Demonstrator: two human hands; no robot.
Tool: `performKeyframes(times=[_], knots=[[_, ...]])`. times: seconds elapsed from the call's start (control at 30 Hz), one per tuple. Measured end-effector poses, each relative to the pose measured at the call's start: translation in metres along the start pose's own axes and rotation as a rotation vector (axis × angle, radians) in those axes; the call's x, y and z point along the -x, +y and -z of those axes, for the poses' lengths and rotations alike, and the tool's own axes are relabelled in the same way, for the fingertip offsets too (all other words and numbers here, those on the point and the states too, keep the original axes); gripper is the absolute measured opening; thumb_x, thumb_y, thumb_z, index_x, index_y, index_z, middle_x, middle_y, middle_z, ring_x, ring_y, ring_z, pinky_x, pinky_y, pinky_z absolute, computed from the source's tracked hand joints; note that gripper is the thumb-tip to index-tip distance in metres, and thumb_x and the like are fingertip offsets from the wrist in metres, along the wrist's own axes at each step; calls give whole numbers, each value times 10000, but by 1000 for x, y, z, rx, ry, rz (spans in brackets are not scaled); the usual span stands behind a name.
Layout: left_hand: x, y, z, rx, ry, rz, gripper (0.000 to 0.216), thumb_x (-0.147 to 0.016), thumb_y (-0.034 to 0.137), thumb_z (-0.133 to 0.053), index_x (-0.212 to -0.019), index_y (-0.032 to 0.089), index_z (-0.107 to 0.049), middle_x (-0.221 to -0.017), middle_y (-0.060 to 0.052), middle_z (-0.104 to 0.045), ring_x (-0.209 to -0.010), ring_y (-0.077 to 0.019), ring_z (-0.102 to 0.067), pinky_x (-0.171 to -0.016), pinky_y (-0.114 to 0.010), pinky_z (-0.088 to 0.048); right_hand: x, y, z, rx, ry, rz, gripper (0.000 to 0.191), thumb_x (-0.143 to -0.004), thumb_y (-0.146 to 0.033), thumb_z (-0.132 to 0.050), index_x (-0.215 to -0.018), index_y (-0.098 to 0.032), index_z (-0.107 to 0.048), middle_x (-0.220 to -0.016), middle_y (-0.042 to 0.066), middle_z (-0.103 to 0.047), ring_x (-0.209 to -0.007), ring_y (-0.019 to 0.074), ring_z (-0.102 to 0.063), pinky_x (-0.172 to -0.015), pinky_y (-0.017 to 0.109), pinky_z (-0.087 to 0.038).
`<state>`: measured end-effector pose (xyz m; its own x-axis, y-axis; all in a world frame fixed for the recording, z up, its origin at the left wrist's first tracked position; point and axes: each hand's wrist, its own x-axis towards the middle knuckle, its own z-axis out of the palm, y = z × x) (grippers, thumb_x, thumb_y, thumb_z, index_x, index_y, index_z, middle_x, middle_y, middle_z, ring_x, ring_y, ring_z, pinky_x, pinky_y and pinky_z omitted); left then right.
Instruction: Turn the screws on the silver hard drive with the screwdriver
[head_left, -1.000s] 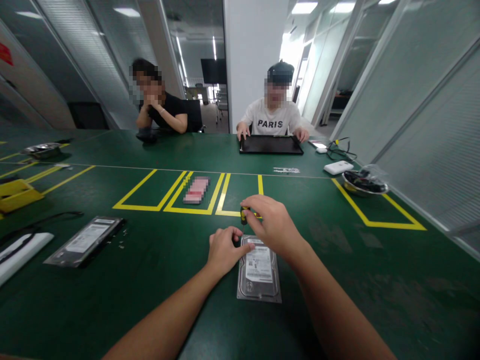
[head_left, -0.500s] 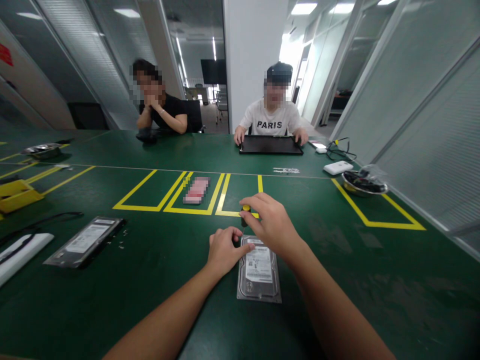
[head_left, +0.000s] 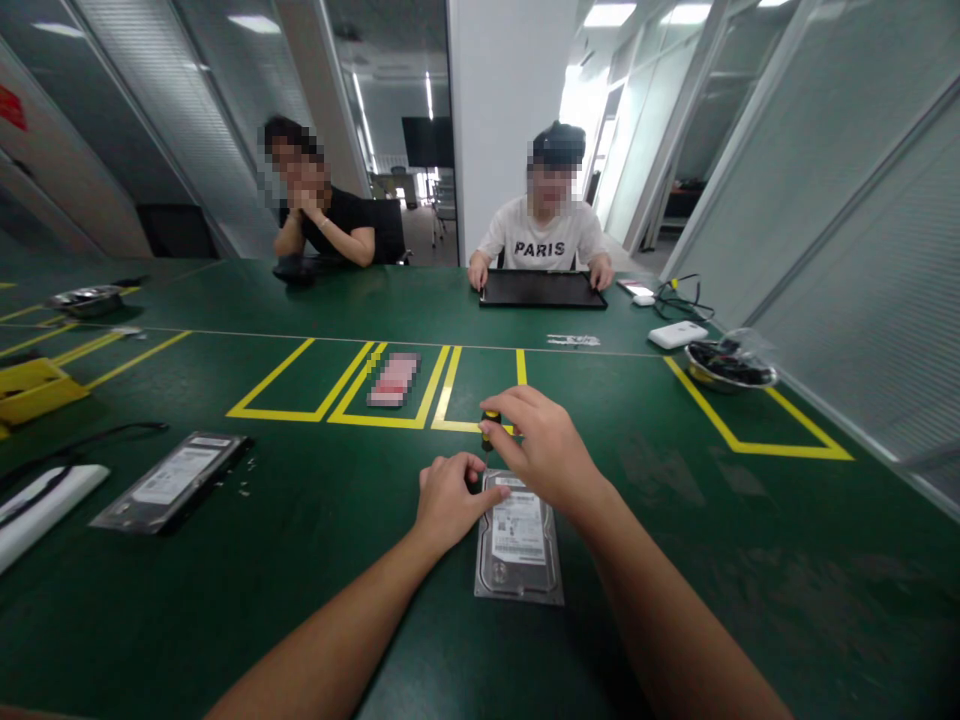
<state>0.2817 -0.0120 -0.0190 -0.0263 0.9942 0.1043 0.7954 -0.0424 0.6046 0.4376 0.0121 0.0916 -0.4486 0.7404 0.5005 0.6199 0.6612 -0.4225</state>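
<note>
A hard drive (head_left: 517, 540) with a white label lies flat on the green table in front of me. My left hand (head_left: 452, 500) grips its far left corner, the thumb resting on the top face and the fingers curled at the edge. Between the fingertips of my right hand (head_left: 536, 435) is a small screwdriver (head_left: 490, 430) with a black and yellow handle. It stands upright, its shaft pointing down at the drive's far left corner. The exact contact of the tip is too small to make out.
Left of my hands lies another hard drive (head_left: 172, 482), with small screws (head_left: 245, 480) beside it. A white power strip (head_left: 52, 510) is at far left. A metal bowl of parts (head_left: 731, 365) stands at right. Across the table, a person holds a black panel (head_left: 543, 289); another sits left.
The screwdriver's handle has turned slightly in my right fingers, showing a different pattern of yellow and black. Both hands and the hard drive stay almost where they were.
</note>
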Motion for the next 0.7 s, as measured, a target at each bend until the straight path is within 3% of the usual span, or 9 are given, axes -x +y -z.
performKeyframes(times=[0.2, 0.53, 0.7], knots=[[0, 0, 0, -14, 1, -13, 383, -671, 532, -762, -869, 233, -625, -787, 22, -651, -811, -201, -560, -728, -310, -292, 1, -1, -2, 34, -9, -15, 142, -919, -299, -569, -992, -195, -633, -968, 61, -622, -872, 175, -573, -752, 294, -445], [1, 2, 3, -20, -16, 9, 407, -673, 539, -763, -907, 232, -633, -810, 11, -665, -844, -213, -574, -742, -317, -312, 1, -1, 3, -32, -24, -11, 184, -870, -185, -588, -1054, -186, -592, -971, 61, -673, -807, 169, -592, -771, 299, -436], [1, 0, 1, -11, -3, -9, 406, -668, 548, -766, -897, 239, -635, -789, 22, -653, -824, -208, -567, -722, -309, -298, 1, 2, 3, -31, -1, 35, 189, -881, -185, -581, -1066, -185, -622, -1045, 81, -648, -927, 187, -591, -834, 313, -443]])
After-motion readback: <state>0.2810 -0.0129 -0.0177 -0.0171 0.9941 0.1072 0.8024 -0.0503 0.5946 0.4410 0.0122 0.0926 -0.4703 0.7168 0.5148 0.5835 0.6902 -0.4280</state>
